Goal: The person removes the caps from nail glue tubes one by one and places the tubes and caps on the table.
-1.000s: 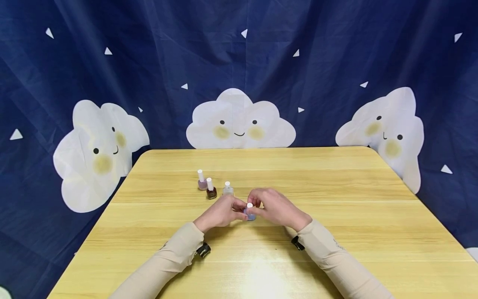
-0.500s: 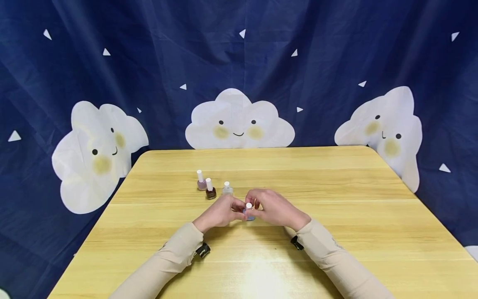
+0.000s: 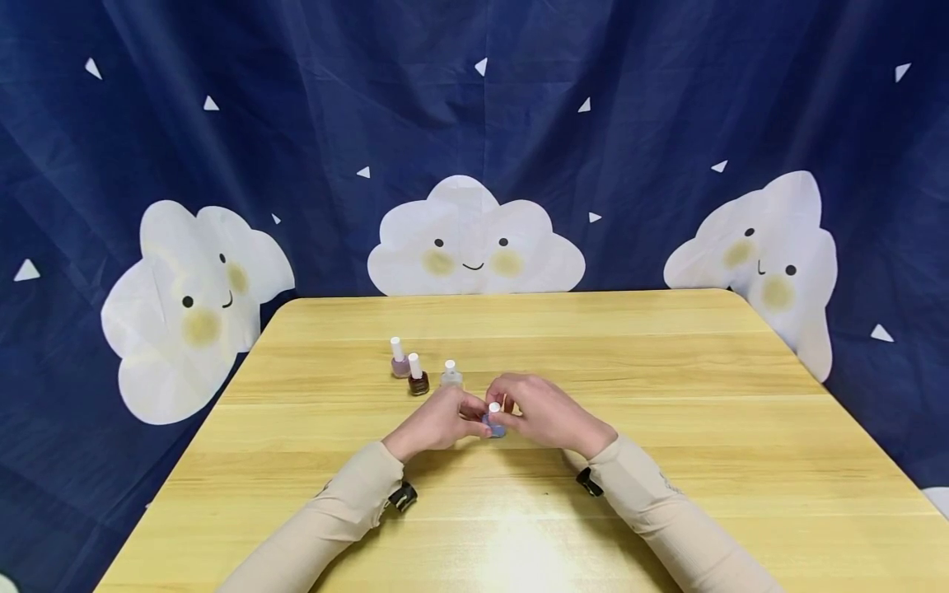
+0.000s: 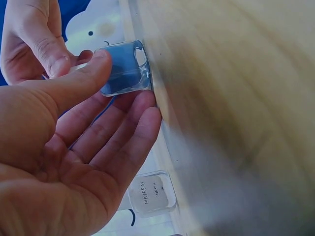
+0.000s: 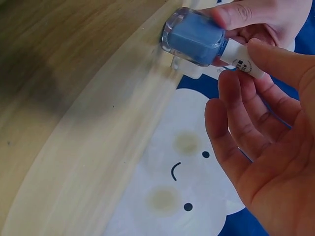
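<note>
A blue nail polish bottle (image 5: 194, 37) with a white cap (image 5: 241, 58) stands upright on the table between my hands. My left hand (image 3: 442, 418) pinches its glass body, the thumb on the near side in the left wrist view. My right hand (image 3: 549, 412) pinches the white cap between thumb and fingers, the other fingers curving loosely beneath in the right wrist view. The cap sits on the bottle's neck. Just beyond my left hand stands a clear-white nail polish bottle (image 4: 153, 193), its lower part hidden by that hand in the head view.
A dark brown nail polish bottle (image 3: 418, 383) and a lilac one (image 3: 401, 364) stand upright close together, left of the white bottle. The wooden table (image 3: 630, 346) reaches back to a dark blue curtain (image 3: 326, 99) printed with clouds.
Both hands stay on the blue bottle, with only slight finger motion at the cap. The whole head view has shifted a little; the other bottles stay put.
</note>
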`<control>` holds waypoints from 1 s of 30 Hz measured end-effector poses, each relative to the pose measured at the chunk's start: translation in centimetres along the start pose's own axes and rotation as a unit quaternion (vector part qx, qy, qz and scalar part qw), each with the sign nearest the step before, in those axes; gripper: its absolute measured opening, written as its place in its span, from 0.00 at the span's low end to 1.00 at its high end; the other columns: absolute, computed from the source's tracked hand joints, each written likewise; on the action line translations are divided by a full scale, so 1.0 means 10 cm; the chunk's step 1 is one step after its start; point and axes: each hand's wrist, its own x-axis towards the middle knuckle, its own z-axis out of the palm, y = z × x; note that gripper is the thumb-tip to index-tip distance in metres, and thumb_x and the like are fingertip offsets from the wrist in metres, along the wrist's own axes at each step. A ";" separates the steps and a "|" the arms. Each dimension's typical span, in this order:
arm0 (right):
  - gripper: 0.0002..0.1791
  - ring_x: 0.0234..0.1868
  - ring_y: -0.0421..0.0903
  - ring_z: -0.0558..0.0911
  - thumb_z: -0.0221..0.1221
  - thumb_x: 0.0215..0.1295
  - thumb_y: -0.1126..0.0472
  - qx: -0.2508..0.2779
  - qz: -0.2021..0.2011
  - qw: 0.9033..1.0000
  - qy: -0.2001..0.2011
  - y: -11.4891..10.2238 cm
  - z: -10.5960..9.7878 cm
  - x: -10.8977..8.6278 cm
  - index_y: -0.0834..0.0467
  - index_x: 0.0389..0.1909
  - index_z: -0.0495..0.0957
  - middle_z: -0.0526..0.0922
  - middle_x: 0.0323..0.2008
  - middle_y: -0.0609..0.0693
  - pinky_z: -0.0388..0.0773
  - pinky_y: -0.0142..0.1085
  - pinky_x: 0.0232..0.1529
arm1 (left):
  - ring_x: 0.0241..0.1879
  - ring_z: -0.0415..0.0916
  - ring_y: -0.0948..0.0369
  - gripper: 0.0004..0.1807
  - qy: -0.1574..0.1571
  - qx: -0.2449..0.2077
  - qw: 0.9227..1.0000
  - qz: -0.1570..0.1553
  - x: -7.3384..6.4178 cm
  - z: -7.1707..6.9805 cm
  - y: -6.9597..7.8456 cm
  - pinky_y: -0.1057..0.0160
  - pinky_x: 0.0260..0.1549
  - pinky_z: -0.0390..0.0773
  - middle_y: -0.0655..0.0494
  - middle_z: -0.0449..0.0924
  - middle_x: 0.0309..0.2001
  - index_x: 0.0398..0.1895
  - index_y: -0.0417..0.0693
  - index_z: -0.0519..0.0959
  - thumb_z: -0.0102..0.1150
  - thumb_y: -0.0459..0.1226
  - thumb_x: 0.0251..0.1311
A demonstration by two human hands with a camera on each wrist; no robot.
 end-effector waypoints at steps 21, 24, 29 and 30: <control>0.05 0.39 0.40 0.83 0.65 0.70 0.61 -0.001 -0.014 1.000 -0.006 0.00 -0.02 0.00 0.55 0.43 0.83 0.85 0.41 0.43 0.81 0.35 0.41 | 0.34 0.80 0.67 0.09 -0.001 0.002 1.000 0.000 0.00 0.00 0.01 0.64 0.41 0.79 0.57 0.91 0.39 0.44 0.49 0.89 0.71 0.36 0.61; 0.05 0.40 0.40 0.83 0.65 0.70 0.63 0.003 -0.024 1.000 -0.009 -0.01 -0.03 0.00 0.56 0.45 0.83 0.85 0.42 0.44 0.83 0.38 0.42 | 0.33 0.79 0.67 0.08 -0.001 -0.001 1.000 -0.001 0.00 0.00 0.01 0.65 0.40 0.78 0.57 0.91 0.39 0.43 0.49 0.89 0.71 0.35 0.61; 0.09 0.41 0.41 0.83 0.65 0.70 0.62 0.007 -0.014 1.000 -0.015 -0.02 -0.03 -0.01 0.56 0.49 0.83 0.85 0.46 0.45 0.83 0.38 0.42 | 0.33 0.79 0.67 0.08 0.001 -0.006 1.000 -0.002 -0.01 0.00 0.01 0.66 0.38 0.77 0.57 0.91 0.38 0.42 0.48 0.89 0.72 0.35 0.61; 0.11 0.41 0.42 0.83 0.65 0.70 0.60 0.006 -0.008 1.000 -0.016 -0.02 -0.03 -0.01 0.56 0.50 0.82 0.85 0.47 0.45 0.82 0.37 0.42 | 0.32 0.78 0.67 0.07 0.002 -0.005 1.000 -0.002 -0.01 0.00 0.01 0.66 0.38 0.77 0.57 0.91 0.38 0.42 0.48 0.89 0.72 0.35 0.61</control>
